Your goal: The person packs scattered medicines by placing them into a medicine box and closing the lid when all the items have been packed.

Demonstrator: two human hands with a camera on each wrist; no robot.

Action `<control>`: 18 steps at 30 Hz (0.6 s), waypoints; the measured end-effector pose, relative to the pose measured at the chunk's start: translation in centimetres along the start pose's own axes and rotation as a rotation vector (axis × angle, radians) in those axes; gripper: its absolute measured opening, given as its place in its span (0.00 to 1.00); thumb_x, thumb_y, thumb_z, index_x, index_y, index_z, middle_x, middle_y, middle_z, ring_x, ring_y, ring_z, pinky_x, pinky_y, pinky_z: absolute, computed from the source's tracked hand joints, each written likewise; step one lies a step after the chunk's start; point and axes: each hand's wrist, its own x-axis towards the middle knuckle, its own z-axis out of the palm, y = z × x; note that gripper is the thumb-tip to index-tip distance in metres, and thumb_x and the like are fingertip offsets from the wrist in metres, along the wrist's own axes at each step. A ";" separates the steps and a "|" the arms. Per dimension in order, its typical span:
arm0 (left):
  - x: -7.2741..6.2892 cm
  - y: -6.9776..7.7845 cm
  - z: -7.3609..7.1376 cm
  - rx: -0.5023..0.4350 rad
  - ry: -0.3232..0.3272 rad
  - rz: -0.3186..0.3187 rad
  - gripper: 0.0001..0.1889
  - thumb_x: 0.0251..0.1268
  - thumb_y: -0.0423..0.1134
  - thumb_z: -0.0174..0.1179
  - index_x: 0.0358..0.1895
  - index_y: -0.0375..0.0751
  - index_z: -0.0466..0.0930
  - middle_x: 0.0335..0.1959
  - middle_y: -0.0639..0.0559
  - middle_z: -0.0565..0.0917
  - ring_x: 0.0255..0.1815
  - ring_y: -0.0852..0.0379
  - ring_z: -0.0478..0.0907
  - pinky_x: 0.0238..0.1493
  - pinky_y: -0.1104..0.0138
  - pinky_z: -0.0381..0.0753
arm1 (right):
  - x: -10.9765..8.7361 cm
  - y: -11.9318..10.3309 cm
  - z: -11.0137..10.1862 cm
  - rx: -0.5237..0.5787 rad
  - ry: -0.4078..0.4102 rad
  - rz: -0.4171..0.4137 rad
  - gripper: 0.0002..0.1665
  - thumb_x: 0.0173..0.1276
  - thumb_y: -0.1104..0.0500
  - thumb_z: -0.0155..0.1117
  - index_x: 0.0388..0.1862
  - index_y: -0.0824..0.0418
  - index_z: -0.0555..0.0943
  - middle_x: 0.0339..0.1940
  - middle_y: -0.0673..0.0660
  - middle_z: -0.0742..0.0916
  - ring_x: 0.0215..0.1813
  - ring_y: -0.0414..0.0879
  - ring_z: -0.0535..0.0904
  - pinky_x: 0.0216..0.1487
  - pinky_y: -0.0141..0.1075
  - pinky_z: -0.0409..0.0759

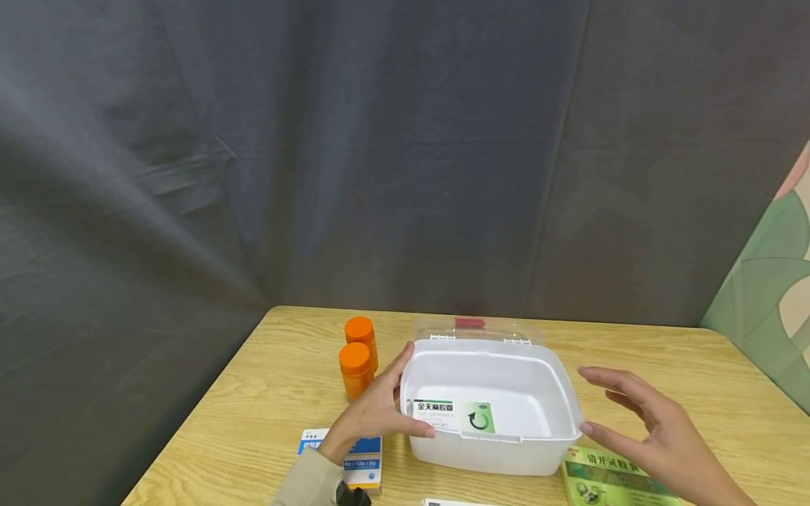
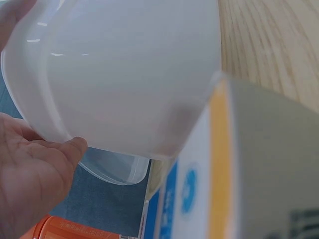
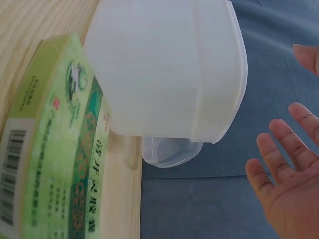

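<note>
A white plastic storage box stands on the table, its clear lid tipped back behind it. Inside, at the left front, lies a green and white medicine box. My left hand grips the storage box at its left side, thumb at the front rim and fingers along the left wall. In the left wrist view, fingertips touch the wall near the rim. My right hand is held apart from the right side, fingers spread and holding nothing, above a green medicine box.
Two orange bottles stand left of the storage box. A blue and white medicine box lies under my left wrist. Another white box shows at the bottom edge. A dark curtain hangs behind the wooden table.
</note>
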 end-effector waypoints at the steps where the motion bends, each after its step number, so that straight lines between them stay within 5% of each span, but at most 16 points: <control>1: 0.0 0.0 0.0 0.000 -0.001 0.001 0.63 0.47 0.43 0.77 0.79 0.46 0.36 0.77 0.43 0.49 0.67 0.44 0.64 0.67 0.56 0.62 | -0.1 0.1 0.0 -0.006 -0.001 0.003 0.39 0.52 0.67 0.77 0.64 0.56 0.75 0.58 0.45 0.80 0.60 0.29 0.69 0.53 0.15 0.65; 18: -0.2 0.2 0.1 -0.008 0.001 0.012 0.63 0.47 0.44 0.78 0.79 0.45 0.36 0.77 0.44 0.48 0.67 0.43 0.63 0.68 0.54 0.61 | -1.6 0.8 -1.1 -0.020 -0.006 0.036 0.40 0.51 0.67 0.78 0.64 0.58 0.74 0.61 0.43 0.78 0.60 0.29 0.69 0.53 0.15 0.65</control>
